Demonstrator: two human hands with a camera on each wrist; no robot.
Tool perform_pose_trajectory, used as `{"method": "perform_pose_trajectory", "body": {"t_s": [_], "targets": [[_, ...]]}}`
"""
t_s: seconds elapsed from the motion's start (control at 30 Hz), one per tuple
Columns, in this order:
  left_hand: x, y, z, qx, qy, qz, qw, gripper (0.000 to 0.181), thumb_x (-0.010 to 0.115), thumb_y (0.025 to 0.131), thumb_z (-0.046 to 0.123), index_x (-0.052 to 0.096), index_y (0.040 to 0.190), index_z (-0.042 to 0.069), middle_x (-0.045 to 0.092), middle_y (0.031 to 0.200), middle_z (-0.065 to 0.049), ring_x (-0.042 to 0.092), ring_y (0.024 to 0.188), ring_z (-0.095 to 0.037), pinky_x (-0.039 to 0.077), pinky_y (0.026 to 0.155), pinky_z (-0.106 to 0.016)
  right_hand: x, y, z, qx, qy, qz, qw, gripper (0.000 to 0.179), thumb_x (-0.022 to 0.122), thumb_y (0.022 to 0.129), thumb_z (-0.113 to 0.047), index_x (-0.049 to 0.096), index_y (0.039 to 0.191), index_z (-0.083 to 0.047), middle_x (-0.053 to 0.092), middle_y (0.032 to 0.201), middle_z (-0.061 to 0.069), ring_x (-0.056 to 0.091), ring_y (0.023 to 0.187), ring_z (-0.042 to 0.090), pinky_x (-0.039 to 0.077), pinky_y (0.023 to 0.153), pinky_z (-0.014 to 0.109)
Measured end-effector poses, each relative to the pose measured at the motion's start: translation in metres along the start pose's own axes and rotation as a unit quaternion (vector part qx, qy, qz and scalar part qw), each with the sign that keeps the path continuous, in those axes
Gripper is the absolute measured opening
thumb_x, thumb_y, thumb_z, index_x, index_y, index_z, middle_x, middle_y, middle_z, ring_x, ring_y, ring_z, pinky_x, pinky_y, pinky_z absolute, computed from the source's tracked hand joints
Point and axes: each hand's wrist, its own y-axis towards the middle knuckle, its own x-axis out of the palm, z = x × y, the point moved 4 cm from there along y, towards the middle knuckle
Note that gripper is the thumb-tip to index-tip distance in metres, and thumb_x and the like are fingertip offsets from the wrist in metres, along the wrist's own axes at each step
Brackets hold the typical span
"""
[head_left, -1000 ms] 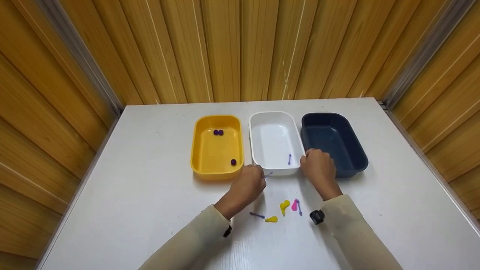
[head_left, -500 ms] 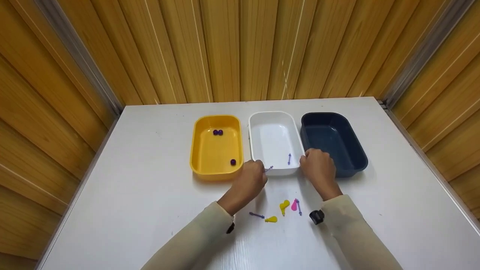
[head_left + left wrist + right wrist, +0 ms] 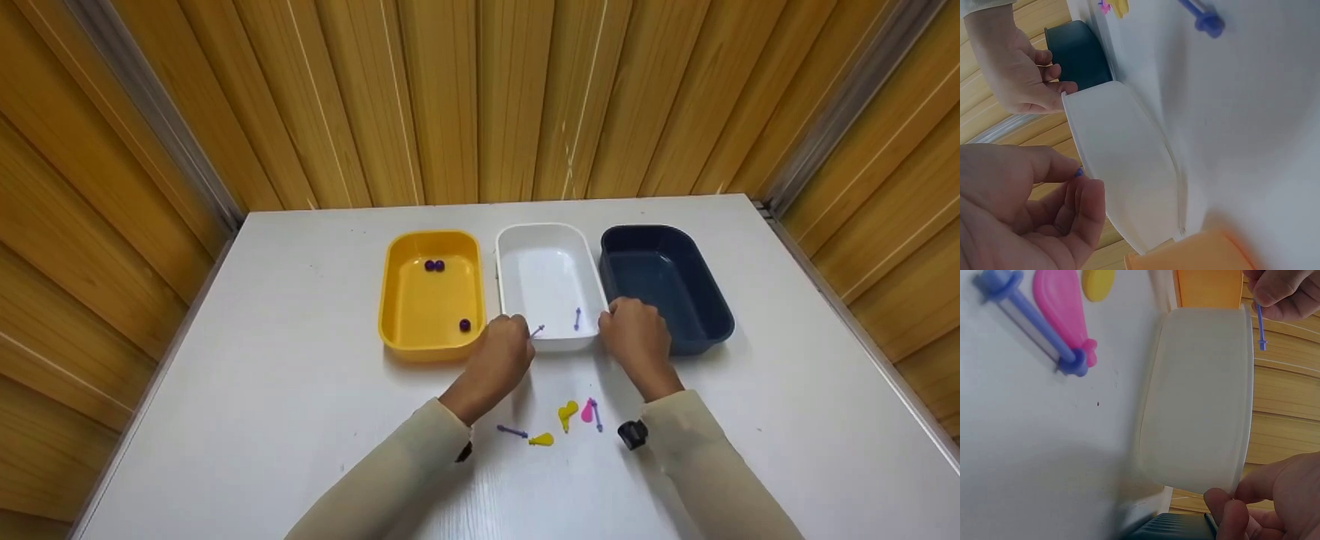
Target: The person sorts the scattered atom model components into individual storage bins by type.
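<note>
My left hand pinches a small purple plastic rod with flared ends between thumb and fingertips. It is over the near left corner of the white tray, and the rod's free end points inward over the rim. With thumb and fingers, my right hand grips the same tray's near right corner. Inside the tray lies another purple rod. On the table in front are two more purple rods, a pink teardrop-shaped piece and several yellow pieces.
A yellow tray with 3 dark purple beads stands left of the white one. To the right is a dark blue tray. Wood-patterned panels border the white table at back and sides.
My left hand has moved forward slightly, bringing the pinched purple rod from in front of the white tray to over its near rim. The right hand has kept its grip on the corner.
</note>
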Motion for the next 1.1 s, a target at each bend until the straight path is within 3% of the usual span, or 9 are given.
{"method": "perform_pose_trajectory", "body": {"t_s": [0.23,0.57,0.83,0.93,1.1], "targets": [[-0.003,0.002,0.001,-0.008,0.017,0.01,0.9998,0.013,0.062,0.098,0.01,0.07,0.099,0.001,0.069,0.085,-0.01,0.063,0.073,-0.017,0.058,0.069,-0.023,-0.001,0.001,0.001,0.004,-0.005,-0.001,1.0,0.024,0.057,0.095,-0.017,0.066,0.077,-0.005,0.071,0.083,0.02,0.064,0.073,0.033,0.045,0.058,0.043],[-0.005,0.001,-0.002,-0.012,-0.005,0.016,0.9998,0.015,0.063,0.097,0.01,0.071,0.106,0.002,0.07,0.094,-0.011,0.067,0.083,-0.019,0.059,0.08,-0.026,0.0,0.001,0.001,0.003,-0.006,0.0,1.0,0.024,0.057,0.096,-0.017,0.065,0.076,-0.006,0.07,0.081,0.018,0.062,0.072,0.03,0.042,0.056,0.04],[-0.008,-0.014,-0.006,-0.008,-0.024,-0.006,0.9997,0.014,0.064,0.096,0.01,0.072,0.106,0.003,0.07,0.095,-0.009,0.067,0.087,-0.019,0.059,0.082,-0.027,-0.001,0.0,0.0,-0.002,-0.006,-0.006,1.0,0.025,0.057,0.097,-0.019,0.066,0.077,-0.006,0.07,0.082,0.018,0.061,0.072,0.03,0.042,0.057,0.04],[-0.007,-0.02,-0.009,-0.002,-0.027,-0.006,0.9996,0.011,0.066,0.095,0.01,0.073,0.101,0.004,0.07,0.091,-0.008,0.065,0.083,-0.018,0.058,0.077,-0.026,-0.001,0.0,-0.001,-0.005,-0.001,-0.002,1.0,0.023,0.058,0.096,-0.018,0.067,0.079,-0.005,0.07,0.082,0.017,0.061,0.072,0.029,0.043,0.058,0.039],[-0.005,-0.032,-0.014,0.015,-0.018,-0.014,0.9996,0.008,0.07,0.092,0.01,0.073,0.096,0.004,0.07,0.087,-0.009,0.064,0.08,-0.019,0.057,0.074,-0.028,0.001,0.001,-0.001,-0.014,0.017,0.016,0.9996,0.025,0.058,0.094,-0.013,0.061,0.07,-0.006,0.067,0.072,0.015,0.059,0.069,0.03,0.043,0.06,0.039]]}}
